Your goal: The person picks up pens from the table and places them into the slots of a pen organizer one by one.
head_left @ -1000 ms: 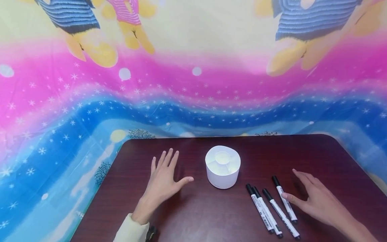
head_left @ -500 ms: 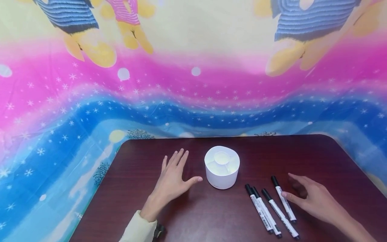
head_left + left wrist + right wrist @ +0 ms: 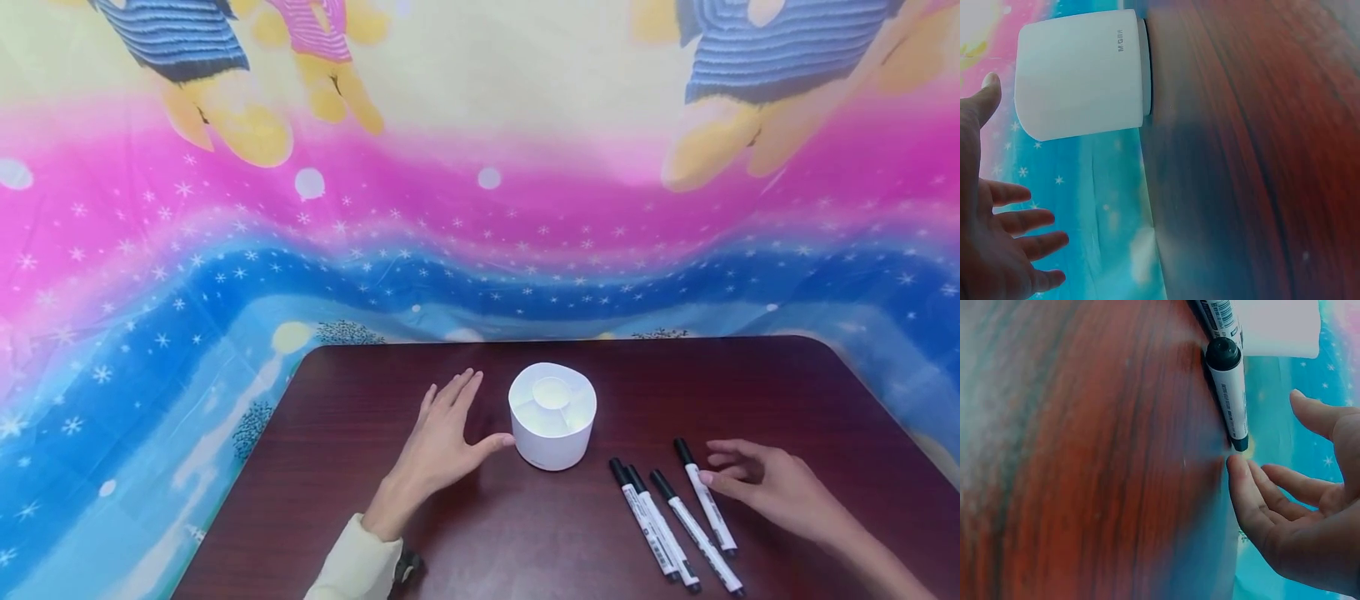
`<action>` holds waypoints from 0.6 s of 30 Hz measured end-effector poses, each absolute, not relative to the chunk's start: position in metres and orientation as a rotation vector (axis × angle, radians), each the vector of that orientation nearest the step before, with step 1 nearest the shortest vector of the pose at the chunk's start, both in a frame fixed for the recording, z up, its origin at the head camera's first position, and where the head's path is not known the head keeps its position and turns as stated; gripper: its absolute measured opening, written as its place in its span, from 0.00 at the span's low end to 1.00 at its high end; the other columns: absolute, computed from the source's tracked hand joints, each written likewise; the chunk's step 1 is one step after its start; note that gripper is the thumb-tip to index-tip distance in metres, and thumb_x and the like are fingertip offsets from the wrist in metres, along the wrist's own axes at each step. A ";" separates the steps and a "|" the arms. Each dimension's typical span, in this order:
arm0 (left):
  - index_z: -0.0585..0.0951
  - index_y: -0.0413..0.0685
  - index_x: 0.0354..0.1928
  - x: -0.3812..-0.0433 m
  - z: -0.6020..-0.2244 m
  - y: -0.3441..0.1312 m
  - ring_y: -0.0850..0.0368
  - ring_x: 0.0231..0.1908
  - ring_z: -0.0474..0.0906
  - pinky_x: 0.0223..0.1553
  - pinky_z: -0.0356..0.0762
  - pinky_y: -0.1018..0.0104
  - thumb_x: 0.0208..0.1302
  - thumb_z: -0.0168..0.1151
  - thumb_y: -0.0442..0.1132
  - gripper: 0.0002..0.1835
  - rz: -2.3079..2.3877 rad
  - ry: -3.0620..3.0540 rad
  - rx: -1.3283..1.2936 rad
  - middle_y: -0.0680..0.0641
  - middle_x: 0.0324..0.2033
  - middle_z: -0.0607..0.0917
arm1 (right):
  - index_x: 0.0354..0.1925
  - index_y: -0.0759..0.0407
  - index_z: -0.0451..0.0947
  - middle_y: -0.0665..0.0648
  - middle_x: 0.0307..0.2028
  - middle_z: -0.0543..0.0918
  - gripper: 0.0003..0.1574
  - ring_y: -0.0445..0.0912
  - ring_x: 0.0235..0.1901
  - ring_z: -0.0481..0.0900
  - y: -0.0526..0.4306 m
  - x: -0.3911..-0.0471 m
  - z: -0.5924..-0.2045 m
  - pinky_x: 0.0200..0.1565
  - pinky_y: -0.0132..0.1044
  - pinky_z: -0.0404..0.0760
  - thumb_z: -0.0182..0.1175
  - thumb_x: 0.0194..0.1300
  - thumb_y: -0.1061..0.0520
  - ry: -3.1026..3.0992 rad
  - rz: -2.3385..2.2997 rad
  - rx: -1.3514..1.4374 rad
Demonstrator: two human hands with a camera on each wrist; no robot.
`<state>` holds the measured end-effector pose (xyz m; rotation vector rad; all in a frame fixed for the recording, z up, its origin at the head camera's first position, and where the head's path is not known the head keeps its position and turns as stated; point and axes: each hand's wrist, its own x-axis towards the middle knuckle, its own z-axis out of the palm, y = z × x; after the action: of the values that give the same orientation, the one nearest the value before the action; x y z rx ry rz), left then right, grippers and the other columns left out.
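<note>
A white round pen holder (image 3: 551,437) with inner compartments stands upright mid-table. To its left is my left hand (image 3: 442,446), fingers spread, thumb pointing at the holder's side; whether the thumb touches it I cannot tell. The left wrist view has the holder (image 3: 1082,75) beyond the thumb, lettering near its base. Several white markers with black caps lie right of the holder, the rightmost marker (image 3: 705,500) a little apart. Beside that one my right hand (image 3: 780,487) hovers with bent fingers and nothing held. In the right wrist view a marker (image 3: 1230,403) lies beyond the fingertips.
A dark red-brown wooden table (image 3: 525,542) carries everything. Behind it hangs a patterned cloth (image 3: 480,208) in pink, blue and cream, meeting the table's back edge. Three more markers (image 3: 651,525) lie close together left of the rightmost one.
My left hand has moved right, up to the pen holder's side. The right hand's fingers have bent inward near the rightmost marker. Holder and markers stay in place.
</note>
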<state>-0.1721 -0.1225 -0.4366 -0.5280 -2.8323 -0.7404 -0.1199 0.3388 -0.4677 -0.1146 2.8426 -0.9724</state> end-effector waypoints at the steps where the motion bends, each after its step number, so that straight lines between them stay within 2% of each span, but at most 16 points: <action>1: 0.61 0.52 0.85 -0.173 -0.437 -0.121 0.44 0.83 0.60 0.85 0.45 0.36 0.61 0.68 0.75 0.58 -0.745 -2.832 -0.527 0.46 0.83 0.65 | 0.72 0.64 0.76 0.56 0.50 0.92 0.44 0.34 0.40 0.89 0.339 -0.121 -0.468 0.40 0.36 0.86 0.70 0.72 0.37 2.800 -1.009 -0.092; 4: 0.62 0.51 0.85 -0.175 -0.437 -0.118 0.44 0.83 0.61 0.85 0.46 0.36 0.61 0.69 0.75 0.58 -0.760 -2.828 -0.528 0.46 0.83 0.66 | 0.72 0.69 0.73 0.62 0.53 0.91 0.44 0.38 0.40 0.91 0.339 -0.124 -0.468 0.37 0.35 0.87 0.68 0.74 0.40 2.690 -1.117 -0.049; 8: 0.62 0.50 0.84 -0.178 -0.438 -0.115 0.44 0.82 0.62 0.85 0.48 0.37 0.62 0.69 0.74 0.57 -0.791 -2.827 -0.543 0.45 0.82 0.66 | 0.72 0.72 0.72 0.64 0.54 0.90 0.44 0.41 0.41 0.92 0.338 -0.126 -0.470 0.38 0.37 0.90 0.68 0.75 0.42 2.606 -1.191 0.003; 12: 0.62 0.51 0.85 -0.181 -0.440 -0.111 0.41 0.82 0.62 0.85 0.51 0.38 0.62 0.70 0.72 0.57 -0.863 -2.831 -0.571 0.45 0.82 0.66 | 0.71 0.72 0.73 0.61 0.52 0.91 0.44 0.42 0.43 0.92 0.335 -0.129 -0.470 0.39 0.38 0.91 0.70 0.73 0.42 2.574 -1.209 0.064; 18: 0.60 0.53 0.85 -0.186 -0.444 -0.107 0.41 0.81 0.63 0.80 0.63 0.37 0.61 0.71 0.72 0.58 -0.949 -2.845 -0.599 0.48 0.82 0.66 | 0.70 0.72 0.75 0.57 0.47 0.92 0.45 0.44 0.41 0.92 0.329 -0.131 -0.471 0.38 0.39 0.91 0.73 0.70 0.42 2.560 -1.215 0.110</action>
<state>-0.1856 -0.1069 -0.4442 -0.5988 -2.8455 -0.9491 -0.1308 0.3290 -0.4711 0.1095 2.5601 -1.2149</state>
